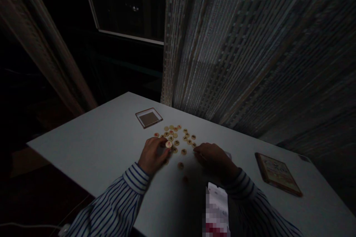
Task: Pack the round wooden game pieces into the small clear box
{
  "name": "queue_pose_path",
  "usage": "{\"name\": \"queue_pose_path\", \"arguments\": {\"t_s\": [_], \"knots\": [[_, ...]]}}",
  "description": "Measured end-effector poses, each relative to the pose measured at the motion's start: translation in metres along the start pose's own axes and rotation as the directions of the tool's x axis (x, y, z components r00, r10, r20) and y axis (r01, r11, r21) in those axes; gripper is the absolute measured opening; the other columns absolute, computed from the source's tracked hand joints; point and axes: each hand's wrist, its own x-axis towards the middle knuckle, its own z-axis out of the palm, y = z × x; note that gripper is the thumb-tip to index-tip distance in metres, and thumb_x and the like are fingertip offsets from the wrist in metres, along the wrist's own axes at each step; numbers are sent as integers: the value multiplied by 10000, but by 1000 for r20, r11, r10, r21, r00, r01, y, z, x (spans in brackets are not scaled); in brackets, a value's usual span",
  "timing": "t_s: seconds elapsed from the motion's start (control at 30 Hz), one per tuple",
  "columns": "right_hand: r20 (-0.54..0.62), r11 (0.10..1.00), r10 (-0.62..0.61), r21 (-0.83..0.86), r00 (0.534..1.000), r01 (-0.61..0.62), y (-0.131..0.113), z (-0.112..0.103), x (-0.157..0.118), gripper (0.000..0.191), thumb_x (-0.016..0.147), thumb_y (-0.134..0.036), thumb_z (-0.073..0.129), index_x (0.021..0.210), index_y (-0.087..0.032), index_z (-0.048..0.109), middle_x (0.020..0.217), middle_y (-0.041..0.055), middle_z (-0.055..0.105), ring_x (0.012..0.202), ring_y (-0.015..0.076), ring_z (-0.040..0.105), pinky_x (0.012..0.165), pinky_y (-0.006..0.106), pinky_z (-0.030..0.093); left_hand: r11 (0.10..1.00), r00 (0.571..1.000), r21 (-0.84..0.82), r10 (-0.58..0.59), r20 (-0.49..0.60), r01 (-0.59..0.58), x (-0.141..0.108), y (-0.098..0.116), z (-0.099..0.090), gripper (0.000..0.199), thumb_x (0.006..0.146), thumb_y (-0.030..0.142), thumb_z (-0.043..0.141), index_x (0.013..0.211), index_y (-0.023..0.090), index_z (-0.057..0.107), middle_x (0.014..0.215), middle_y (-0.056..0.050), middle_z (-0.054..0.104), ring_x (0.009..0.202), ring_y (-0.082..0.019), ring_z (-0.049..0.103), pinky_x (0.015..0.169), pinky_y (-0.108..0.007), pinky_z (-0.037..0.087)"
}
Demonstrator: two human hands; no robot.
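Observation:
Round wooden pieces (177, 143) with red or black characters lie scattered over the middle of a white table (108, 129). Some show a plain face. My left hand (153, 155) pinches one piece with a red character (168, 144) between thumb and fingers, at the left edge of the group. On the right side of the group, my right hand (213, 156) has its fingers closed at a piece near the table surface; the fingertips are dark, and what they hold is hard to make out. Two pieces lie nearer to me, in shadow between the hands.
An open shallow box (149, 118) stands behind the pieces to the left. A flat box with a printed face (279, 173) lies at the right. A lit phone (218, 207) rests near my right forearm. Curtains (222, 44) hang behind the table.

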Motion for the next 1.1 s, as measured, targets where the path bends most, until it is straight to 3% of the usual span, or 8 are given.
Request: {"name": "queue_pose_path", "arguments": {"t_s": [0.27,0.43,0.57,0.7,0.8,1.1], "knots": [[-11,994,91,57,996,-90,-2,-22,-18,225,858,-193,413,851,-172,637,813,58,660,774,151,589,679,250,381,994,999,-93,52,18,-50,6,33,10,209,758,270,597,950,191,567,874,-64,653,829,-195,590,769,-354,468],[-119,974,115,209,986,-89,0,-16,-30,238,849,-194,417,737,-185,627,706,22,640,669,123,569,613,224,377,987,996,-145,79,41,-73,9,56,20,187,768,285,584,932,195,580,848,-63,654,806,-192,593,746,-349,477],[-245,889,191,453,950,-62,4,-3,-40,188,845,-260,451,827,-185,622,775,36,665,690,129,597,633,237,427,976,990,-179,133,48,-123,8,69,30,190,767,271,594,937,187,581,824,-55,652,796,-185,592,746,-341,474],[-226,727,292,684,929,-63,6,6,-47,216,838,-344,481,913,-178,598,753,27,673,645,130,612,582,237,463,975,986,-175,153,70,-139,7,79,38,178,780,283,585,932,192,587,818,-52,656,794,-185,592,739,-338,472],[-194,645,340,760,920,-78,6,8,-49,224,828,-371,501,905,-184,598,759,23,676,658,133,624,574,238,478,975,984,-178,151,96,-133,8,87,41,163,795,300,565,919,199,597,809,-48,662,785,-186,597,743,-346,472],[-226,622,368,781,902,-58,7,2,-55,251,801,-414,530,818,-184,626,748,33,682,677,145,624,613,250,491,965,977,-206,186,106,-161,8,98,52,169,792,298,577,932,206,597,823,-50,662,779,-189,594,732,-350,479]]}}
